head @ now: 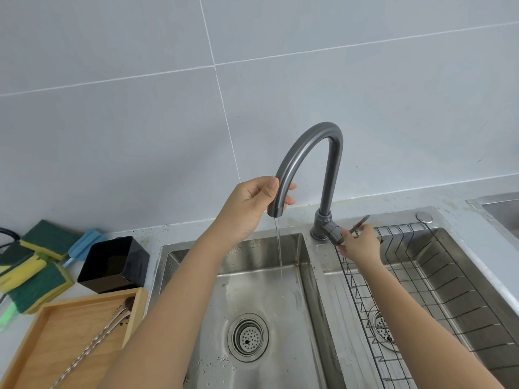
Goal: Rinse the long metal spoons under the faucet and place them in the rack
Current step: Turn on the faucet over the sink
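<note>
A grey gooseneck faucet point(323, 147) stands between two sink basins, and a thin stream of water point(279, 248) falls from its spout into the left basin point(252, 279). My left hand point(252, 203) grips the spout just above its mouth. My right hand point(358, 244) holds the faucet's lever handle point(359, 223) at the base. Long twisted metal spoons point(92, 343) with dirty bowls lie in a wooden tray point(50, 310) at the lower left. A black wire rack point(427, 279) sits in the right basin.
A black square container point(112, 265) stands left of the sink. Green-and-yellow sponges point(33, 265) and a blue one point(84, 242) lie on the counter at far left. Each basin has a round drain strainer point(247, 336). A tiled wall rises behind.
</note>
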